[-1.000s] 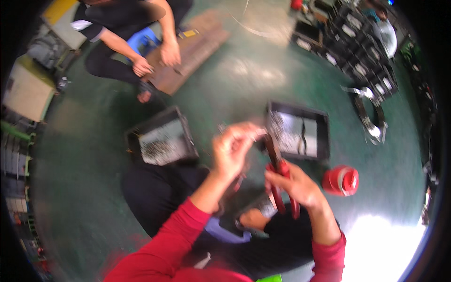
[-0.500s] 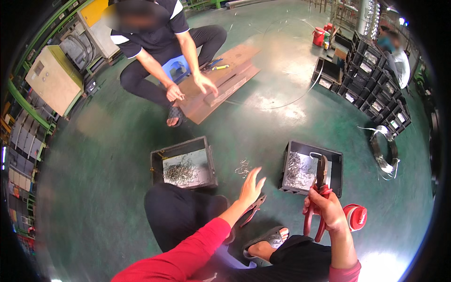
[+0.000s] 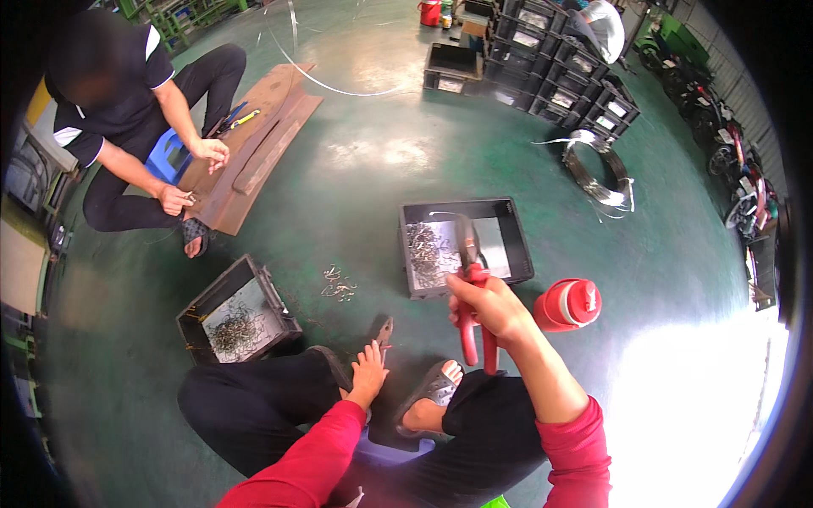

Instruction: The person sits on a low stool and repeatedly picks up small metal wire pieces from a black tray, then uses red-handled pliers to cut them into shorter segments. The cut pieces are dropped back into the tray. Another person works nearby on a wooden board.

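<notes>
My right hand point(image 3: 500, 309) is closed around red-handled pliers point(image 3: 468, 337), raised in front of the right black crate point(image 3: 521, 233). At their jaws shows a thin curved piece of wire point(image 3: 445, 214). My left hand point(image 3: 367, 377), fingers stretched out, is at the handle end of a second pair of pliers point(image 3: 386, 330) lying on the floor; whether it grips them is hard to see. Small bent wire pieces point(image 3: 423, 254) lie in the right crate. A loose pile of wire hooks point(image 3: 339, 286) sits on the floor between that crate and the left black crate point(image 3: 275, 292).
A red jug point(image 3: 567, 305) stands right of the right crate. A wire coil point(image 3: 597, 173) lies beyond it, near stacked black crates point(image 3: 542, 59). At the far left, a co-worker point(image 3: 110, 102) sits by a rusty metal plate point(image 3: 271, 127) with tools on it.
The view has swung right, so the scene sits further left. My left hand has moved back from beside the wire pile to the pliers on the floor. My right hand keeps hold of its pliers.
</notes>
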The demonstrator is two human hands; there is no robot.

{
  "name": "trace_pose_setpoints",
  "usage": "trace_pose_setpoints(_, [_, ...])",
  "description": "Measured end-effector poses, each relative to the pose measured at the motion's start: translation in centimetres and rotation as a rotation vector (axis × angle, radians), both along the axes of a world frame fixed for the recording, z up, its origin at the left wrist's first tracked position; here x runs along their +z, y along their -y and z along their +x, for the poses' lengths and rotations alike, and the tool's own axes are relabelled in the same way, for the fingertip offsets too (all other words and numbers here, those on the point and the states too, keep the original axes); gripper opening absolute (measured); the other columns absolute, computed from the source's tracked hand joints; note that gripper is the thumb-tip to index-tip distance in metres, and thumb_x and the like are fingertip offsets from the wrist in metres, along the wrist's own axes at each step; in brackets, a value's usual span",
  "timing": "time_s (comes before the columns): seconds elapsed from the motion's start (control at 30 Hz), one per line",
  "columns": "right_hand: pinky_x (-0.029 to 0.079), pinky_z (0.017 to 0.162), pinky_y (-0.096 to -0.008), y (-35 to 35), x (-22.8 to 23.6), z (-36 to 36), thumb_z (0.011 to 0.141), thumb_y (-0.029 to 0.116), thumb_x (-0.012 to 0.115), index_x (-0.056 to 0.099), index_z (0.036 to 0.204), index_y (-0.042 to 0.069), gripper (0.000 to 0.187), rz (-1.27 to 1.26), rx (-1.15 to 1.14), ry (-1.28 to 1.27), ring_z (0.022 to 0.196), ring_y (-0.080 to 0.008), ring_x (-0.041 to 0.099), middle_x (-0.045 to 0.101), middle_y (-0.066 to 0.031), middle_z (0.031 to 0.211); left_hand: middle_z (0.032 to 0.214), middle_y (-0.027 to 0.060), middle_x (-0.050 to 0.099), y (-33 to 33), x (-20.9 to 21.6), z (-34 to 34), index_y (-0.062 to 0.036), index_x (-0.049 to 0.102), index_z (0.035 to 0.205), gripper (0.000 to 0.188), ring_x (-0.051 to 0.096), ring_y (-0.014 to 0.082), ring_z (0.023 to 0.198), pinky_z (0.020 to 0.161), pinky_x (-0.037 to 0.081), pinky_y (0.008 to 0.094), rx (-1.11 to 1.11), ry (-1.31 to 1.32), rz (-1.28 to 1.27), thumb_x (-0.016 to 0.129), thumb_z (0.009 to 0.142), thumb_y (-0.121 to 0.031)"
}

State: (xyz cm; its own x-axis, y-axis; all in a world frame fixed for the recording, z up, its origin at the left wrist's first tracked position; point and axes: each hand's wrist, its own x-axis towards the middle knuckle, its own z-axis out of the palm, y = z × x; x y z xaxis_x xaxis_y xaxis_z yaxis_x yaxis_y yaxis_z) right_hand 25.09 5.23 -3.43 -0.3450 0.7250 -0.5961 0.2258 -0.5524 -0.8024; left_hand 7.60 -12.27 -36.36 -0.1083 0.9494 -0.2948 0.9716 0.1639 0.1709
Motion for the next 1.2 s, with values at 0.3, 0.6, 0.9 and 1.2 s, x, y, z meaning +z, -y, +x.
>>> trace_pose_setpoints(0.3, [0.047, 0.061, -0.0305, 0.6, 0.9, -1.4, 0.087, 0.040, 0.061, 0.057, 0.075, 0.001, 0.041, -0.055, 0.052, -0.055, 0.062, -0.0171, 0.058, 0.059, -0.0066, 0.069, 0.080, 0.0158, 0.056, -2.6, -3.1, -2.4, 0.0021, 0.054, 0.095, 0.024, 0.060, 0.0308, 0.070, 0.064, 0.050, 0.0428, 0.736, 0.643, -0.170, 0.052, 0.071, -0.005])
trace_pose_setpoints(0.6, [0.047, 0.061, -0.0308, 1.0, 1.4, -2.5, 0.088, 0.041, 0.057, 0.060, 0.076, -0.001, 0.044, 0.307, 0.148, 0.308, 0.061, -0.0160, 0.058, 0.060, -0.0070, 0.064, 0.068, 0.0027, 0.051, -7.5, 13.6, -3.1, -0.0036, 0.058, 0.102, 0.029, 0.049, 0.0134, 0.062, 0.058, 0.041, 0.0296, 0.704, 1.160, 0.248, 0.056, 0.073, -0.008])
trace_pose_setpoints(0.9, [0.047, 0.083, -0.0415, 0.8, -0.9, -2.4, 0.082, 0.046, 0.061, 0.057, 0.103, -0.009, 0.059, 0.410, 0.228, 0.463, 0.093, -0.0375, 0.063, 0.064, -0.0272, 0.092, 0.080, 0.0018, 0.051, -6.0, 26.6, -1.9, -0.0026, 0.048, 0.125, 0.044, 0.049, 0.0114, 0.070, 0.067, 0.042, 0.0259, 0.446, 1.232, 0.325, 0.054, 0.081, -0.004])
trace_pose_setpoints(1.2, [0.047, 0.082, -0.0433, 1.3, 0.1, -3.0, 0.082, 0.046, 0.061, 0.056, 0.102, -0.011, 0.061, 0.391, 0.274, 0.507, 0.094, -0.0410, 0.062, 0.063, -0.0296, 0.093, 0.123, 0.0223, 0.050, -5.8, 27.1, -1.2, 0.0039, 0.034, 0.137, 0.060, 0.058, 0.0288, 0.094, 0.083, 0.045, 0.0310, 0.272, 0.918, 0.511, 0.050, 0.079, 0.002])
